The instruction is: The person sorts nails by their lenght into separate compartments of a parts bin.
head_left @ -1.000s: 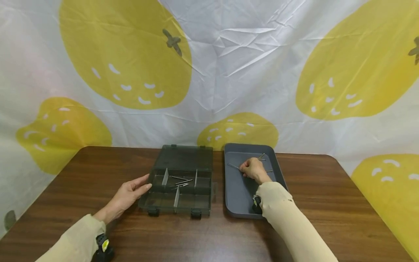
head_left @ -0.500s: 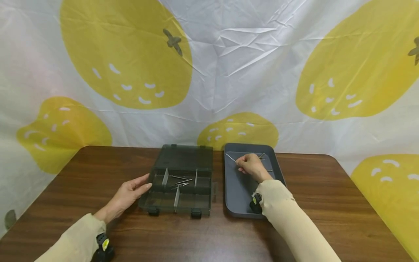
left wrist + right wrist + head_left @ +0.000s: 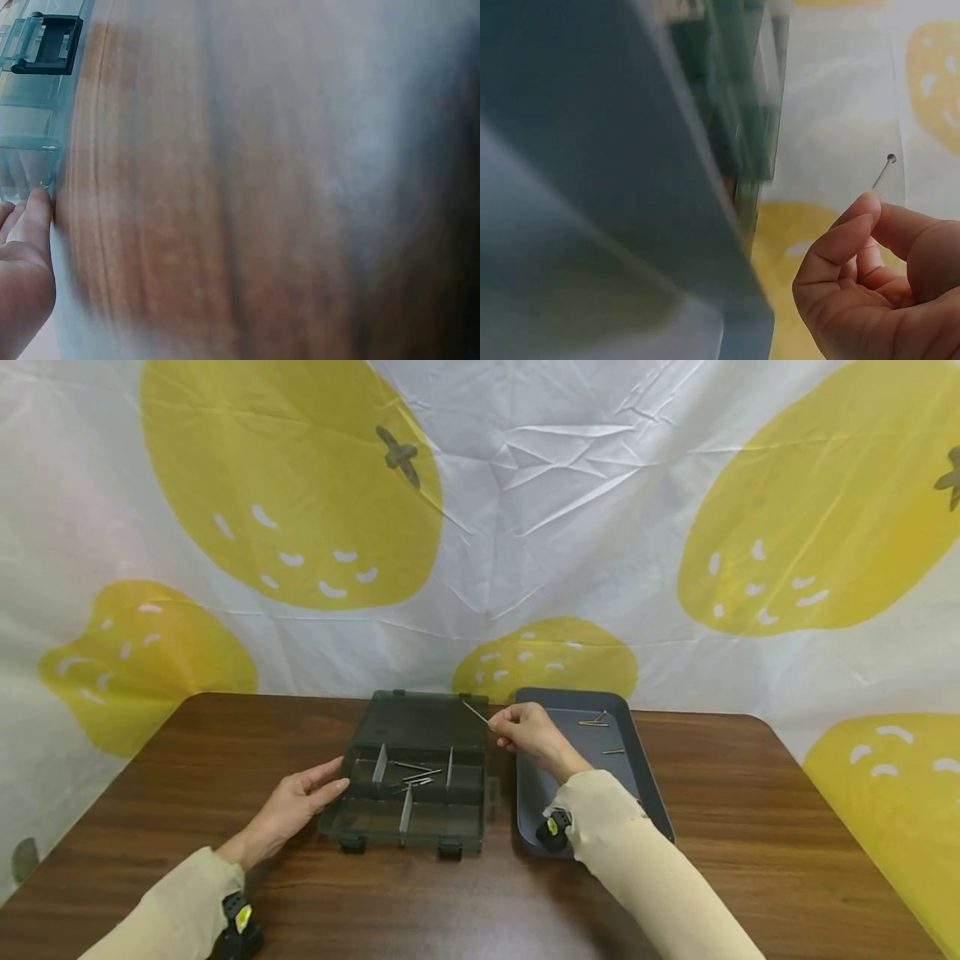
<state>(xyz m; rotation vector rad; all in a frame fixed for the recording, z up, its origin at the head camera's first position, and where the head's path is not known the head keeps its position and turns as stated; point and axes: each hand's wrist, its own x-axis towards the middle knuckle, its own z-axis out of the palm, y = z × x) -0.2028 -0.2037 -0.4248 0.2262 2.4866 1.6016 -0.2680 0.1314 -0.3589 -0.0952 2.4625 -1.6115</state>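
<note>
A thin metal nail [image 3: 476, 712] with a small dark head is pinched between the thumb and forefinger of my right hand [image 3: 529, 731]. That hand is raised between the tray and the open box, and the nail's far end overlaps the lid in the head view. In the right wrist view the nail [image 3: 883, 172] points up from the fingertips. My left hand [image 3: 294, 810] touches the left side of the dark see-through compartment box [image 3: 367, 822] with extended fingers. Several similar nails [image 3: 420, 774] lie in the box's middle compartment.
A grey tray [image 3: 534, 827] stands right of the box, with several brass-coloured, thin fasteners [image 3: 592, 723] at its right side. The box lid [image 3: 427, 720] leans back behind the compartments. Brown wooden table [image 3: 420, 910]; a lemon-print cloth [image 3: 480, 527] hangs behind it.
My right hand has lifted the nail from the tray and carried it left, to the lid's right edge. The left hand stays at the box.
</note>
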